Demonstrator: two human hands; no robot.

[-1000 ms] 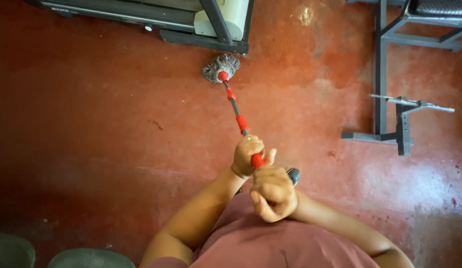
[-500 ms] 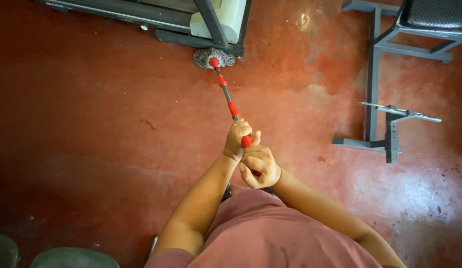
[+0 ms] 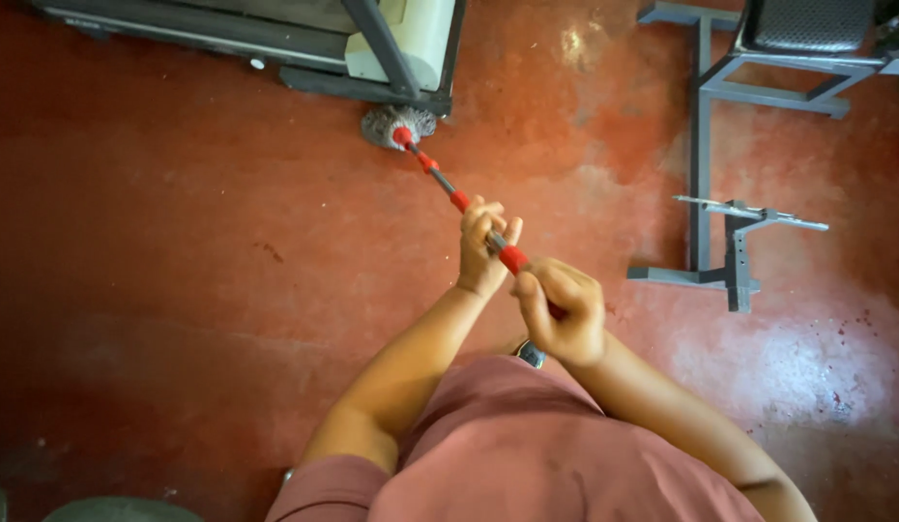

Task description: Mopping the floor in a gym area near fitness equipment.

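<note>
Compared with half a second earlier, the mop head has drawn slightly back from under the machine frame and now lies on the red floor just in front of the dark frame's near edge, touching or almost touching its base rail. The hands have moved a little to the right in the view and sit lower on the pole.

The left hand is clenched round the mop pole at its middle, fingers curled over the top just above a red collar. The right hand is clenched round the pole's near end, closer to the body, thumb side up; a grey end cap pokes out below it. The pole is grey with red joints and runs at a slant from the hands up and left to the grey stringy mop head.

At the far edge of the floor stands the treadmill-like machine, with a dark frame and a cream panel in its right corner; no label on it can be made out. At the right edge stands a grey metal bench frame with a dark padded seat above it and a thin bar lying across its low post. The floor shows pale worn patches near the right side. The person wears a dull pink shirt.
</note>
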